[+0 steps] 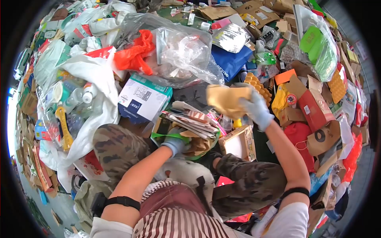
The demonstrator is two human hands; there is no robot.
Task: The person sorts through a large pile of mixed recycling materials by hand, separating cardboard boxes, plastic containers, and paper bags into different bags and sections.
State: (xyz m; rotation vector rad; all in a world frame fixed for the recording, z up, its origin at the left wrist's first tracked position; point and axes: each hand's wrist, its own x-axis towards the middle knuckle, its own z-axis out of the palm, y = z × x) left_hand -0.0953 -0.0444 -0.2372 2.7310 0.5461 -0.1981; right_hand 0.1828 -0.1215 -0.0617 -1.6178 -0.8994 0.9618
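In a pale glove, my right hand [256, 106] grips a tan piece of cardboard or paper [228, 100], blurred by motion, above the pile. My left hand [176, 143], also gloved, is at a green-edged bag [160, 126] between my knees, its fingers partly hidden by the green edge and the contents. Flattened cartons and papers [194, 123] fill that bag. Just right of it lies an open shallow box [238, 144] with a white inside. A white and teal box [145, 97] rests behind my left knee.
A white sack [107, 85] of plastic bottles stands at the left. Clear plastic film [184, 47] and a red bag [137, 53] lie ahead. On the right are a red box [315, 110], a brown paper bag [325, 139] and a green piece in plastic [312, 44].
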